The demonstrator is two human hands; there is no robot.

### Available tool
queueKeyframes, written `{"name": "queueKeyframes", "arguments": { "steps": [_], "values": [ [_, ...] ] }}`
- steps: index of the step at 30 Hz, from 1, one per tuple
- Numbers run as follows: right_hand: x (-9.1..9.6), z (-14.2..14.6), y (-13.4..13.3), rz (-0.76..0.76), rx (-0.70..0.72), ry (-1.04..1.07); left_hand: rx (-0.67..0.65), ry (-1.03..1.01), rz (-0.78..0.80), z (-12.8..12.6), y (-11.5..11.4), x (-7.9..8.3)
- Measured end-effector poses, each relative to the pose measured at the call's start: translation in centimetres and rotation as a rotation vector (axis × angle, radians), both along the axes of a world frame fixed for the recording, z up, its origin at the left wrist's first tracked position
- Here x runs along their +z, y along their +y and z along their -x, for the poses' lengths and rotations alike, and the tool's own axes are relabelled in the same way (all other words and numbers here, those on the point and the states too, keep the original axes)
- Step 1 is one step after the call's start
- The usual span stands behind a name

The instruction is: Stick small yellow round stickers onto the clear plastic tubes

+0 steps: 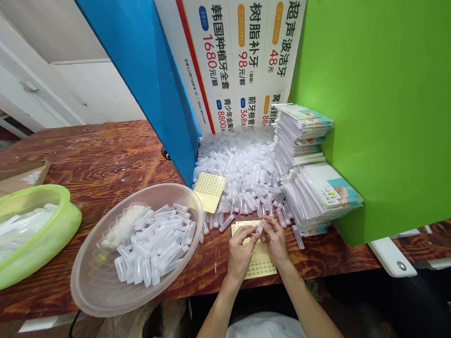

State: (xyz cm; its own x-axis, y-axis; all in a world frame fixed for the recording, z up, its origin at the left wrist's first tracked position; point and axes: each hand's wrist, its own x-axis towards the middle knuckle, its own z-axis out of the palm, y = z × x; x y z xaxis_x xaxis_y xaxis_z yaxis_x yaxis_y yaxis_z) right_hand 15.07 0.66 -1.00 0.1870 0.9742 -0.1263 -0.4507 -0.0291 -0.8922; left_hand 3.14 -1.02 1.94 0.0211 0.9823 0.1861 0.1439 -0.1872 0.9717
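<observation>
My left hand [240,249] and my right hand [275,242] meet over the table, fingertips pinched. Between them is a small translucent plastic case [259,228], partly hidden by the fingers. Under my hands lies a pale yellow sheet [260,269] with rows of small stickers. Just beyond spreads a heap of similar plastic cases [244,163]. Another yellow sticker sheet [210,190] rests at the heap's left edge. One loose case [298,237] lies to the right of my right hand.
To the left stands a clear oval basket [82,277] holding many cases. A green basket [71,217] with white pieces sits farther left. Stacked printed cards [310,195] lean by a green panel [388,105]. A blue panel [140,67] borders the heap. A white device [392,258] lies at right.
</observation>
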Motion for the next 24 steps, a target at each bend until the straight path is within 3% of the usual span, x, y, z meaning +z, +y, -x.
{"name": "queueKeyframes", "arguments": {
  "steps": [7, 12, 16, 19, 22, 24],
  "values": [
    [-0.5, 0.0, 0.0, -0.046, 0.011, -0.025, 0.012, 0.009, -0.014, -0.2, 0.3, 0.5],
    [-0.5, 0.0, 0.3, -0.043, 0.004, -0.031, -0.006, 0.096, -0.136, 0.0, 0.6, 0.7],
    [-0.3, 0.3, -0.4, -0.080, 0.004, -0.114, -0.081, 0.194, -0.152, 1.0, 0.4, 1.1],
    [0.0, 1.3, -1.3, -0.138, 0.088, -0.215, -0.105, 0.322, -0.166, 2.6, -0.7, 2.4],
    [0.9, 2.6, -1.2, -0.216, 0.232, -0.322, 0.043, 0.480, -0.289, 5.9, -2.2, 4.8],
    [1.9, 3.5, -0.1, -0.311, 0.262, -0.504, 0.270, 0.574, -0.359, 9.3, -2.9, 6.6]
  ]
}}
